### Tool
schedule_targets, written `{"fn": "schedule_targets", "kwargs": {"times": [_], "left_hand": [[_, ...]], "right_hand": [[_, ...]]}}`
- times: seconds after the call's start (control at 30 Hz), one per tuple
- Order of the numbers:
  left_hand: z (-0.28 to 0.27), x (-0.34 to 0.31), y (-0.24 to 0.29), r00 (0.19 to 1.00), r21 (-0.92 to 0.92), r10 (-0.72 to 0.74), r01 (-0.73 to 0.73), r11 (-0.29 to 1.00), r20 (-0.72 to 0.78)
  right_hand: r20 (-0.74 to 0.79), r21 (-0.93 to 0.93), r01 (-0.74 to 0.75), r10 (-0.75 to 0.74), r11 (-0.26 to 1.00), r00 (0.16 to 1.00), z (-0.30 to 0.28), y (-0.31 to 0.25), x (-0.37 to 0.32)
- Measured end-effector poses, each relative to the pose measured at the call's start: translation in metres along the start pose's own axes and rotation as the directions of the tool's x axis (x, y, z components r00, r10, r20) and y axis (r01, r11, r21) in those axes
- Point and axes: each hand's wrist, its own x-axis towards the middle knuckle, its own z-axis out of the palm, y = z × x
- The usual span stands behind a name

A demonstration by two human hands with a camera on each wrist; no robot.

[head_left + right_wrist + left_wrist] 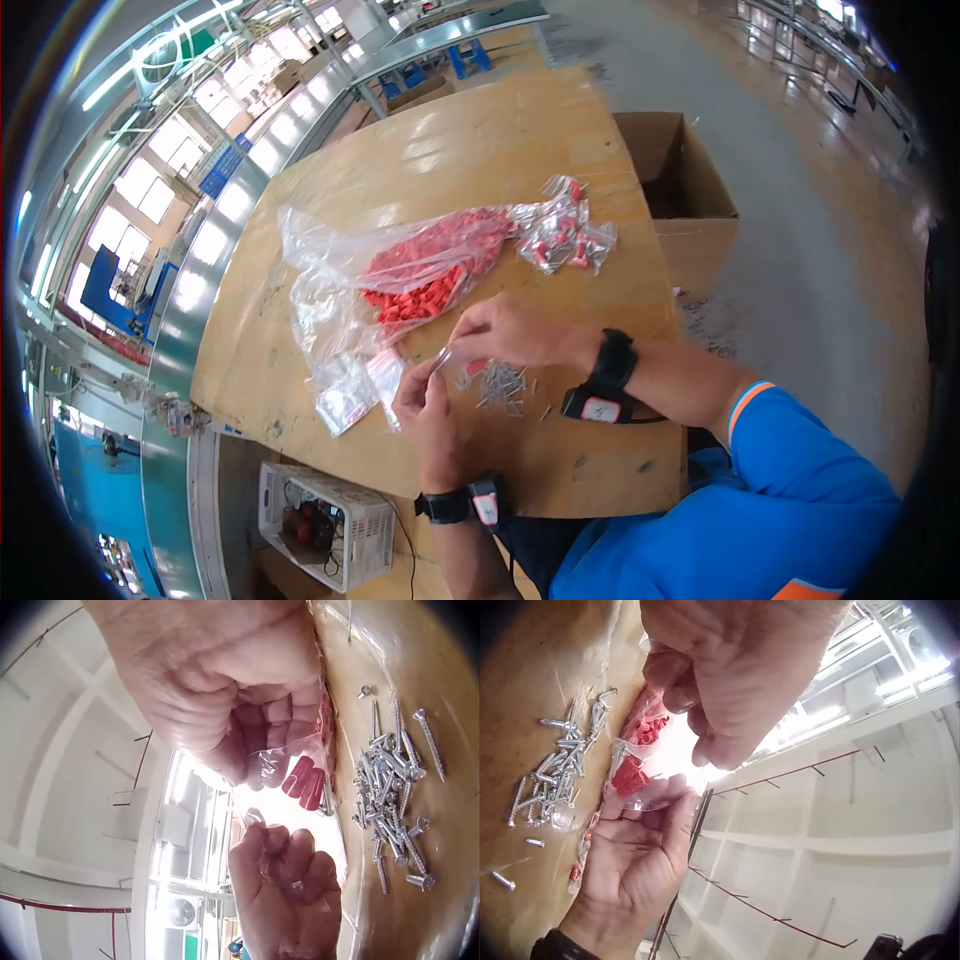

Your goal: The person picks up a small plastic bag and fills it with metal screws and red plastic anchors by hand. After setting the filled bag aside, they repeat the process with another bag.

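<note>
I see left hand (425, 398) and right hand (505, 333) both pinching the small clear plastic pouch of red plugs (304, 780) by opposite edges, just above the loose silver screw pile (500, 385) on the wooden table (450, 150), probably to keep reach short.

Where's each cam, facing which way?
Head: on the head, looking down at the wooden table; shows left hand, right hand, blue sleeve.
Left wrist: at the left wrist, looking along the palm up at the right hand; screws beside.
Right wrist: at the right wrist, looking past its fingers to the left hand.
Shared: both wrist views show the small bag both hands pinch.
</note>
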Motion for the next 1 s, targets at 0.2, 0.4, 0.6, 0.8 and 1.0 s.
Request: {"fn": "schedule_targets", "kwargs": {"times": [0.2,0.4,0.6,0.8,1.0], "left_hand": [[-0.002,0.000,0.001,0.996,-0.099,-0.043,0.051,0.994,0.078],[-0.002,-0.001,0.003,0.993,-0.098,-0.047,0.057,0.994,0.106],[-0.001,-0.003,0.008,0.996,-0.041,-0.064,0.067,0.997,0.062],[-0.007,0.003,-0.002,0.996,-0.197,-0.077,0.067,0.978,-0.039],[-0.007,0.001,0.005,0.987,-0.367,-0.129,0.085,0.926,-0.097]], "right_hand": [[0.140,0.045,-0.038,0.031,0.998,0.990,0.000,0.004,0.001],[0.094,-0.054,0.036,-0.031,0.998,0.995,-0.003,0.002,0.002],[0.001,-0.134,0.015,-0.015,0.991,1.000,-0.011,0.004,0.004],[-0.147,-0.009,-0.001,0.000,1.000,0.989,-0.028,0.001,0.005],[-0.370,-0.179,-0.092,0.019,0.980,0.929,-0.066,-0.017,0.014]]}}
